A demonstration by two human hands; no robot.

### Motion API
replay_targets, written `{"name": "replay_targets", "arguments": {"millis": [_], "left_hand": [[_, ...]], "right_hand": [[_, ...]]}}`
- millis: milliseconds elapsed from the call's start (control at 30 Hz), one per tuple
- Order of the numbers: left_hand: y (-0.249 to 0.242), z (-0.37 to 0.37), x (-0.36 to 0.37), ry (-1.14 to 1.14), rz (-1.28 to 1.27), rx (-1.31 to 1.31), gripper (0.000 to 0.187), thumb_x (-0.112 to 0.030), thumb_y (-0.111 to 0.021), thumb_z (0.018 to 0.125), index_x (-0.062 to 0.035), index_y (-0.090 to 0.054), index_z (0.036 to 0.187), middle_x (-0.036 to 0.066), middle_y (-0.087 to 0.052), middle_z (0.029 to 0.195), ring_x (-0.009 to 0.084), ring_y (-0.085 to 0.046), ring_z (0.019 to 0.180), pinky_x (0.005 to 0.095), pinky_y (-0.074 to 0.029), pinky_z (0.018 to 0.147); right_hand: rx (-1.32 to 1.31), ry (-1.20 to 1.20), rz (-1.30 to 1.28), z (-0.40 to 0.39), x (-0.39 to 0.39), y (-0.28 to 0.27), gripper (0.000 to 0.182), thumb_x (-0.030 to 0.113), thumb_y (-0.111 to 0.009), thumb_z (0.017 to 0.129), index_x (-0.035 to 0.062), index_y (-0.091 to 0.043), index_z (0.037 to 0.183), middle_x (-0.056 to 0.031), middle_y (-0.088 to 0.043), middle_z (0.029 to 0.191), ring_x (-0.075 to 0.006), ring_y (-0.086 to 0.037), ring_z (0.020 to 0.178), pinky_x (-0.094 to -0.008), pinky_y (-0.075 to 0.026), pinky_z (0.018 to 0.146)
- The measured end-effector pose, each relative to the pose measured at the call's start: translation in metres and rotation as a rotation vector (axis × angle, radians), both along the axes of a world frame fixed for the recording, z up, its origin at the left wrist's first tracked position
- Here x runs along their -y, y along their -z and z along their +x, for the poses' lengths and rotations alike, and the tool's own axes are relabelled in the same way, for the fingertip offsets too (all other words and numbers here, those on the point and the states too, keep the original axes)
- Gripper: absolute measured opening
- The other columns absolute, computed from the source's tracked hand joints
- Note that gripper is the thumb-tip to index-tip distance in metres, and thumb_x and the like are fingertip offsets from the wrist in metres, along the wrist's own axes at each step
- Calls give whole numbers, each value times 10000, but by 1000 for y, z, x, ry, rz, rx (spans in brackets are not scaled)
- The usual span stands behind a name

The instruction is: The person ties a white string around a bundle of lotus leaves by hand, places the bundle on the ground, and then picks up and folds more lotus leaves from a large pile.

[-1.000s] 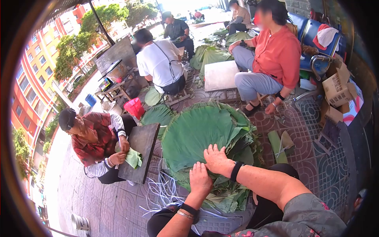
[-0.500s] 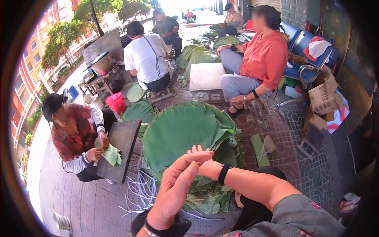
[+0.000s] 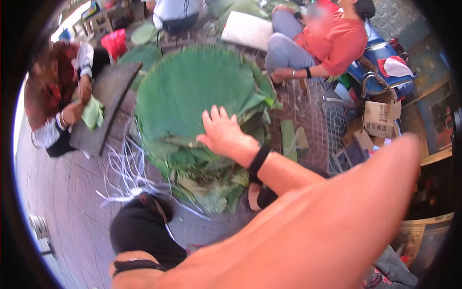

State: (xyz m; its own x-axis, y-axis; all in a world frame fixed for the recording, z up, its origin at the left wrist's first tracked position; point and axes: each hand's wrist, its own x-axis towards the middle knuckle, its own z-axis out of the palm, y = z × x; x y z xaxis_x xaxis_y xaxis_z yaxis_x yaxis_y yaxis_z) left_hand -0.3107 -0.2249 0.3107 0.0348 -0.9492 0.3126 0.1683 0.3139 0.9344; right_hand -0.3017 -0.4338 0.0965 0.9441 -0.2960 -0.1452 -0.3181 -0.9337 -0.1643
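Observation:
My right hand [image 3: 226, 132], with a black band at its wrist, is over the near part of a large round pile of green leaves [image 3: 192, 91]. Its fingers are spread, and nothing shows between them. Whether the palm touches the leaves is unclear. Very close to the camera, my left hand [image 3: 332, 202] reaches across the lower right, large and smeared, over my right forearm. Its separate fingers cannot be made out. A dark band circles the left wrist. White strips [image 3: 127, 171] lie beside the pile.
At the left a person [image 3: 53, 91] handles a folded leaf [image 3: 93, 112] by a dark board [image 3: 108, 103]. A person in red [image 3: 332, 43] sits at upper right, near blue chairs [image 3: 380, 58] and cardboard boxes [image 3: 380, 115]. A green roll [image 3: 288, 137] lies right of the pile.
The view has tilted down. My hands, close together before, are now apart: the left has come up across to the right near the camera, and the right's fingers have spread over the leaves.

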Motion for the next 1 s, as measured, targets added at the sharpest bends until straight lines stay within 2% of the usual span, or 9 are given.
{"name": "replay_targets", "arguments": {"millis": [33,100,367,400,500,600,1000], "left_hand": [[3,0,-2,-1,14,6,476,-345,-461,1021,81,-525,1223,269,-597,1231,288,-532,1231,408,-393,1044],[8,1,-4,-2,24,38,472,-345,-462,1020,79,-525,1217,267,-598,1226,286,-534,1223,406,-395,1037],[21,4,-7,-18,36,125,455,-346,-468,1016,70,-521,1193,262,-603,1203,282,-541,1192,399,-404,1013],[20,5,-8,-13,34,125,453,-346,-468,1015,69,-521,1190,262,-603,1201,281,-542,1188,398,-405,1010],[17,7,-6,-5,47,132,448,-346,-470,1013,66,-520,1181,260,-605,1192,279,-544,1176,395,-408,1001],[17,7,-5,-10,59,153,442,-347,-472,1011,63,-518,1172,258,-607,1184,277,-547,1164,392,-411,992],[12,6,3,5,61,200,420,-348,-481,1004,50,-513,1135,250,-613,1151,270,-557,1117,381,-424,955]], "right_hand": [[-35,-10,65,1,-4,-8,762,425,-635,908,-37,-348,1442,-304,-347,1468,-472,-331,1378,-638,-377,1027],[-1,5,19,-2,-2,12,758,421,-631,912,-42,-346,1441,-312,-340,1472,-479,-329,1380,-644,-368,1034],[-38,10,33,3,-2,7,809,425,-635,912,-49,-301,1477,-317,-312,1502,-477,-296,1408,-662,-319,1072],[47,-16,-21,-1,-2,14,756,413,-632,913,-69,-355,1425,-338,-336,1463,-493,-340,1367,-655,-374,1023],[53,-23,3,-1,0,14,754,409,-639,909,-68,-359,1420,-337,-337,1461,-495,-336,1368,-652,-378,1020],[-22,15,27,2,-3,7,806,424,-642,906,-49,-311,1469,-314,-301,1507,-474,-296,1407,-666,-310,1068],[13,15,-10,2,-4,14,795,419,-647,905,-69,-327,1444,-336,-318,1479,-485,-314,1387,-656,-352,1034]]}}
